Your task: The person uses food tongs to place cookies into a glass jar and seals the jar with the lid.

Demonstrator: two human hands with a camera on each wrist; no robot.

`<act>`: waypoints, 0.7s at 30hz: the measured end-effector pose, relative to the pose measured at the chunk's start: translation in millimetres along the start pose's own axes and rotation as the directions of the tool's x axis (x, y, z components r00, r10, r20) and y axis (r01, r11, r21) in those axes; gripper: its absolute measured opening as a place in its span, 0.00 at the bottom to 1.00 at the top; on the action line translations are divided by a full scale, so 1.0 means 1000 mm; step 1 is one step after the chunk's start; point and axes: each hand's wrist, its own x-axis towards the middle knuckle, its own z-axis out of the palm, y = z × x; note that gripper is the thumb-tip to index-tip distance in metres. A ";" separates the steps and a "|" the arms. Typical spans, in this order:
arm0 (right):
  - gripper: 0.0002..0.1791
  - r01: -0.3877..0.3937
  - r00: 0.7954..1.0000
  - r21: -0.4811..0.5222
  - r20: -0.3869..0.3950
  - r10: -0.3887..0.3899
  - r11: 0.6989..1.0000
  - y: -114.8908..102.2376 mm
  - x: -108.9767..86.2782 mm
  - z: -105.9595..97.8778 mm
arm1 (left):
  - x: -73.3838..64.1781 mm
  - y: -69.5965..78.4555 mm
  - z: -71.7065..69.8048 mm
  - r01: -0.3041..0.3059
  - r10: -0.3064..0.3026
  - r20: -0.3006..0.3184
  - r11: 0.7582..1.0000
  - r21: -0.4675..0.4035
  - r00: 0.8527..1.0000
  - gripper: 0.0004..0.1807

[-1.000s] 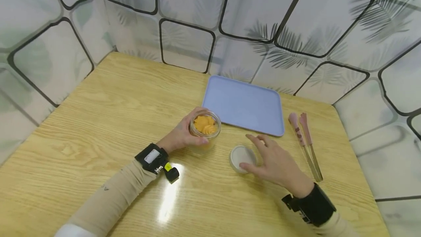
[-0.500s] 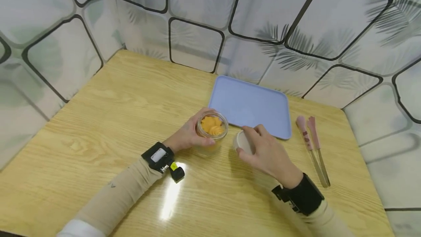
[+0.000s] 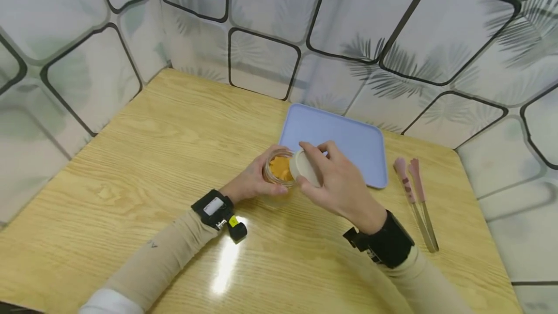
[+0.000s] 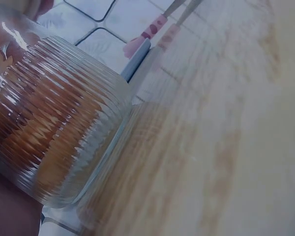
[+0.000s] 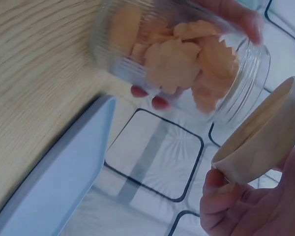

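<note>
A ribbed glass jar [image 5: 160, 54] holds several orange, scallop-edged pieces [image 3: 280, 167] and has its mouth uncovered. My left hand [image 3: 257, 176] grips the jar around its side, on the wooden table. In my right hand [image 3: 342, 185] is a round whitish lid [image 3: 304, 167], pinched by its rim between fingers and thumb. The lid is tilted, close beside the jar's mouth at its right. In the right wrist view, a gap shows between lid [image 5: 265, 135] and jar. The left wrist view has the ribbed jar wall [image 4: 54, 113] close up, and the right hand is mostly out of it.
A light-blue tray [image 3: 335, 132] lies behind the hands, near the patterned curtain [image 3: 261, 64]. To the right, tongs [image 3: 417, 205] with pink ends lie on the wooden table [image 3: 183, 134].
My right hand has taken hold of the lid, lifted it from the table and brought it left to the jar's mouth. The left hand keeps its grip on the jar.
</note>
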 end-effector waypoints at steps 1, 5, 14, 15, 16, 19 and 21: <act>0.36 0.017 1.000 -0.002 -0.003 -0.017 1.000 -0.002 0.003 0.002 | 0.000 0.000 0.000 0.004 -0.004 0.004 1.000 -0.004 1.000 0.51; 0.38 0.070 0.997 -0.020 -0.016 -0.070 0.997 -0.009 0.014 0.009 | 0.000 -0.001 -0.001 -0.004 0.004 0.023 1.000 -0.021 1.000 0.47; 0.42 0.105 0.994 -0.070 0.002 -0.105 0.992 -0.019 0.026 0.019 | 0.000 -0.003 -0.001 -0.010 0.011 0.028 0.999 -0.035 1.000 0.53; 0.42 0.110 0.994 -0.077 0.009 -0.109 0.991 -0.020 0.027 0.019 | 0.000 -0.003 -0.001 -0.012 0.013 0.030 0.999 -0.041 0.999 0.54; 0.42 0.116 0.993 -0.083 0.015 -0.115 0.990 -0.020 0.027 0.020 | 0.000 -0.003 0.000 -0.014 0.016 0.029 0.999 -0.042 0.999 0.55; 0.41 0.148 0.989 -0.078 0.028 -0.146 0.986 -0.020 0.029 0.019 | 0.000 -0.002 -0.001 -0.014 0.016 0.032 0.998 -0.065 0.999 0.58; 0.40 0.185 0.982 -0.053 0.041 -0.183 0.981 -0.018 0.030 0.018 | 0.000 -0.002 -0.001 -0.015 0.017 0.031 0.997 -0.071 0.999 0.57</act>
